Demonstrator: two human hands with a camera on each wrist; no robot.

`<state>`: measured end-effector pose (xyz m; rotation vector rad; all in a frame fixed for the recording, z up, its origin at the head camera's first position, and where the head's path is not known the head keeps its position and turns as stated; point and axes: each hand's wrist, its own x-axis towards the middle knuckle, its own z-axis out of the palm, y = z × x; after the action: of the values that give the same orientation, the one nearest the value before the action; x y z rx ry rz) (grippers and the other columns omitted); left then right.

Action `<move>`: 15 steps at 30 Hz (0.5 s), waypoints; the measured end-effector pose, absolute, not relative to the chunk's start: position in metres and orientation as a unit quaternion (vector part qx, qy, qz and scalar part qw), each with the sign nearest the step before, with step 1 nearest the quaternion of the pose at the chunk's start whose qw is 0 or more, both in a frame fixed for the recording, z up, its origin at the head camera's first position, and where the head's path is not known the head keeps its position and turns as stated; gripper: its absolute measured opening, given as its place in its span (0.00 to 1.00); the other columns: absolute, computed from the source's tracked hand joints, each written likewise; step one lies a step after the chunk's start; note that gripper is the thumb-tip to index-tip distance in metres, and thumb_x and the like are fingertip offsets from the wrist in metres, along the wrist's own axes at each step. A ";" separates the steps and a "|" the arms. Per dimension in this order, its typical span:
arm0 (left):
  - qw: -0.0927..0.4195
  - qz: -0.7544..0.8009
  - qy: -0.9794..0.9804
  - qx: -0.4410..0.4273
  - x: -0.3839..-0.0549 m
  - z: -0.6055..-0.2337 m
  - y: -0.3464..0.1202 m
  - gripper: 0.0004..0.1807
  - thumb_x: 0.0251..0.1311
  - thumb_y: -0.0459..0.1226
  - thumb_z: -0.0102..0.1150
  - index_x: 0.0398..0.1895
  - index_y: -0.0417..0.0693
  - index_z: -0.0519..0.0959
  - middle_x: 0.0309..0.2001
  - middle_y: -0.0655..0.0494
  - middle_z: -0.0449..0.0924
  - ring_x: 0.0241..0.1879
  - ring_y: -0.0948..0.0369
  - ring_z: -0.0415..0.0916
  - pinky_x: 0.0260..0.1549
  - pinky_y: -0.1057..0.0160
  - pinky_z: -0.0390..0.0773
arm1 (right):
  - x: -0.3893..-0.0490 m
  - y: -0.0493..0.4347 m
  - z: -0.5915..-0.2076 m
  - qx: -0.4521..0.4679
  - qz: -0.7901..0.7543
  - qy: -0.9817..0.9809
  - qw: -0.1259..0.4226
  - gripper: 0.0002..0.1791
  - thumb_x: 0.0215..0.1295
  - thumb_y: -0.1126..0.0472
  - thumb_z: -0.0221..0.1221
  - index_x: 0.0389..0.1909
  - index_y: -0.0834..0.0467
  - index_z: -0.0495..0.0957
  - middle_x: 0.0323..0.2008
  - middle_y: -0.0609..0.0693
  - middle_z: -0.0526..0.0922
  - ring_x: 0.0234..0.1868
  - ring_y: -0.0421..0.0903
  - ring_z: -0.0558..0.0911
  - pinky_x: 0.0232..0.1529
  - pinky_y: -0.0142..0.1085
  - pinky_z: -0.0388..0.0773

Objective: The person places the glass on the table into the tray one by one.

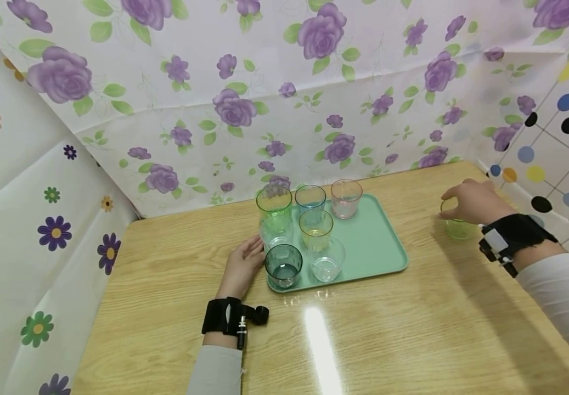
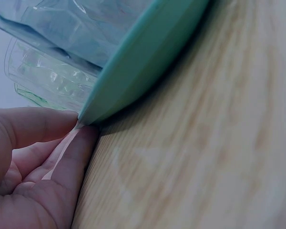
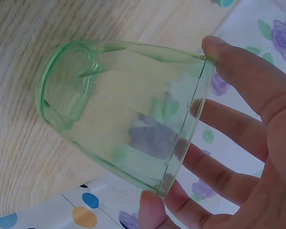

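Observation:
My right hand [image 1: 479, 202] is at the right side of the table and grips a light green cup [image 3: 119, 109] from above. Thumb and fingers spread around the cup's rim, its base toward the wooden table. At the left edge of the green tray [image 1: 375, 241], my left hand [image 1: 241, 267] pinches the rim between thumb and fingers. On the tray stand a green cup [image 1: 274, 211], a blue cup [image 1: 310, 204], a pink cup [image 1: 346, 206], a yellow cup [image 1: 316, 238], a dark grey cup [image 1: 284, 271] and clear cups, one [image 1: 327, 266] at the front.
The wooden table [image 1: 175, 258] meets a wall covering [image 1: 190, 109] with purple flowers at the back. Another covering [image 1: 558, 153] with coloured dots rises at the right, close to my right hand. A flowered sheet [image 1: 27, 219] hangs along the left.

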<state>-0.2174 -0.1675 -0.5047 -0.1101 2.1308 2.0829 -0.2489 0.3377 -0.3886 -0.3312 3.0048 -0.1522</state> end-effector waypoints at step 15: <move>0.082 0.698 0.710 -0.039 -0.218 -0.504 -0.168 0.30 0.69 0.26 0.54 0.75 0.39 0.64 0.71 0.42 0.68 0.71 0.54 0.67 0.65 0.64 0.72 | -0.250 0.323 -0.390 -0.119 -0.072 0.990 0.030 0.27 0.63 0.52 0.69 0.54 0.70 0.82 0.42 0.65 0.86 0.50 0.66 0.74 0.47 0.63 0.64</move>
<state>-0.2178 -0.1679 -0.5040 -0.1160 2.1208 2.0860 -0.2500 0.3227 -0.3903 -0.3677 3.0522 -0.2207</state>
